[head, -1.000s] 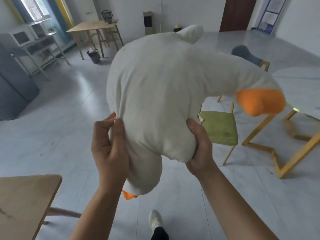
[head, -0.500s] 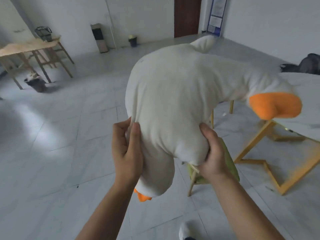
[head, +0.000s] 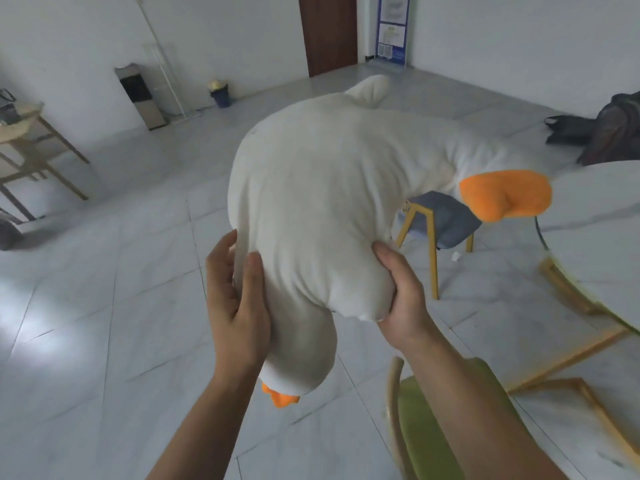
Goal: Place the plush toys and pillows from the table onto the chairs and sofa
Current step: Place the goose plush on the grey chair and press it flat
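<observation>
A big white plush goose [head: 322, 202] with an orange beak and an orange foot hangs in the air in front of me. My left hand [head: 235, 299] grips its lower body from the left, thumb on the fabric. My right hand [head: 403, 292] grips the body from the right, fingers tucked under it. The beak points right, over the edge of a round white table [head: 595, 244]. A green-seated chair [head: 426, 427] stands directly beneath my right forearm. A grey-seated chair [head: 446, 221] with yellow legs stands behind the goose.
The white table's yellow legs [head: 568, 351] spread across the floor at right. A dark bag [head: 609, 129] lies beyond the table. A wooden table [head: 20, 133] stands at far left, a small bin [head: 220, 95] and a brown door [head: 329, 32] by the far wall. Grey tiled floor lies open at left.
My view has swung to the right with the goose held in both hands. The green chair slid from right of the goose to under my right arm, and the grey chair came into view.
</observation>
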Available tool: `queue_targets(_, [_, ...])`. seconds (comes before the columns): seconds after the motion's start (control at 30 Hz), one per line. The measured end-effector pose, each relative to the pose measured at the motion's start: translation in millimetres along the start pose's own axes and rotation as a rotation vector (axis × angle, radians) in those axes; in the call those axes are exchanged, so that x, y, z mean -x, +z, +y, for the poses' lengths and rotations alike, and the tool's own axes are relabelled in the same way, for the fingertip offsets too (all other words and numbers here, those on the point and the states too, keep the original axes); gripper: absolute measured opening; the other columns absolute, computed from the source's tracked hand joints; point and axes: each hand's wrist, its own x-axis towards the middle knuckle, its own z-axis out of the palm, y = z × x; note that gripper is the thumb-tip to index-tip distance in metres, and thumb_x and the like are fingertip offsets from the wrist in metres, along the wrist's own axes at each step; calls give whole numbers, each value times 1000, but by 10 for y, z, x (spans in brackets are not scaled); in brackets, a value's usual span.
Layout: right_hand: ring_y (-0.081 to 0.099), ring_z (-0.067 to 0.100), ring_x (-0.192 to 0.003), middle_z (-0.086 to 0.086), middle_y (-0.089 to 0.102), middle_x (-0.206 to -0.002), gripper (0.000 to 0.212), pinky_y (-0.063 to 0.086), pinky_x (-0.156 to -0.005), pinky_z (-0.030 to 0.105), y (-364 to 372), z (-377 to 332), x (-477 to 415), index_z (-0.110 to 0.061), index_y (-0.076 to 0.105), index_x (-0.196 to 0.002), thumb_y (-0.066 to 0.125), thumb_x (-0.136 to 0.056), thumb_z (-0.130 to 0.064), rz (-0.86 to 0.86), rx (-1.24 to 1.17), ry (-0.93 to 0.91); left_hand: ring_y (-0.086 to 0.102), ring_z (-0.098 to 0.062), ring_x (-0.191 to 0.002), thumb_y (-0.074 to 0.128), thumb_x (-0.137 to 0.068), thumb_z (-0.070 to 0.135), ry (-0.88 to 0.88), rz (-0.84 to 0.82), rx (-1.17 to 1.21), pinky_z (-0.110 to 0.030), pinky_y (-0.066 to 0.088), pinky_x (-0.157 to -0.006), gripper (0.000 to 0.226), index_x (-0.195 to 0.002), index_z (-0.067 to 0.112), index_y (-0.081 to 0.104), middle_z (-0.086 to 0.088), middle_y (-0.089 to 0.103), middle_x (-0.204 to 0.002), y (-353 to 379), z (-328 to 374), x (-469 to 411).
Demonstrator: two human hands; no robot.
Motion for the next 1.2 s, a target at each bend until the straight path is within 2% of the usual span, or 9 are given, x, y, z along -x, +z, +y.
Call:
queue_targets(0.27, [72,8,-106,-6,78,-111,29,56,-82,20,-345,208,-2104,-19,67,-121,51,-97,-18,177,15,-123,56,7,-123,46,-107,17,-13,-178,66,-6,42,-95,33,-139,24,54,19,63,-132,1084,-1077,-1963])
queue_targets(0.5, [57,21,-133,3,64,-140,50,49,-106,34,-874,-146,-3422,-19,54,-143,54,-94,-29,439,77,-255,56,6,-122,47,-103,33,-54,-508,133,-5,42,-95,38,-139,23,56,17,64,-131,2465,-1503,-3480])
queue_targets(0.77, [55,25,-136,4,58,-147,64,39,-113,47,-2092,-505,-4304,-26,49,-148,68,-87,-34,698,128,-348,53,-1,-131,40,-108,34,-111,-908,55,-37,41,-115,36,-141,32,56,18,61,-140,4340,-2025,-4196])
queue_targets(0.87, [59,27,-130,3,62,-142,58,51,-99,45,-2745,-604,-4785,-29,51,-146,66,-89,-31,743,101,-319,47,15,-127,37,-106,46,-158,-1015,10,-21,37,-111,36,-138,45,53,34,56,-136,5146,-2221,-4408])
queue_targets(0.97, [59,30,-130,5,58,-145,54,59,-87,37,-3519,-828,-5417,-29,52,-144,65,-92,-29,799,172,-271,51,30,-101,35,-103,53,-245,-1142,-63,-4,40,-84,23,-113,56,56,50,60,-103,6128,-2383,-4705])
queue_targets(1.03, [58,27,-131,4,57,-145,50,54,-101,43,-3830,-944,-5719,-28,56,-142,67,-93,-28,820,244,-240,61,2,-82,39,-99,63,-232,-1147,-125,-18,49,-74,35,-81,42,59,19,65,-82,6577,-2512,-4842])
queue_targets(1.1, [59,21,-130,-2,61,-142,50,47,-109,48,-4307,-1051,-6110,-32,56,-141,68,-93,-31,834,324,-179,46,-24,-74,48,-90,72,-258,-1089,-211,-45,45,-71,55,-59,28,46,-6,42,-73,7170,-2796,-4975])
queue_targets(1.17, [59,15,-130,-8,64,-139,49,44,-112,46,-4717,-1065,-6438,-33,54,-144,67,-97,-27,824,374,-102,52,-35,-76,52,-82,76,-381,-1146,-224,-47,50,-75,62,-65,16,55,-21,50,-77,7617,-3126,-5058])
queue_targets(1.2, [59,13,-130,-9,64,-138,49,44,-113,46,-4886,-1050,-6577,-33,53,-144,66,-98,-24,816,392,-74,62,-35,-86,51,-82,76,-451,-1200,-209,-49,55,-83,68,-84,9,64,-24,62,-91,7808,-3245,-5091])
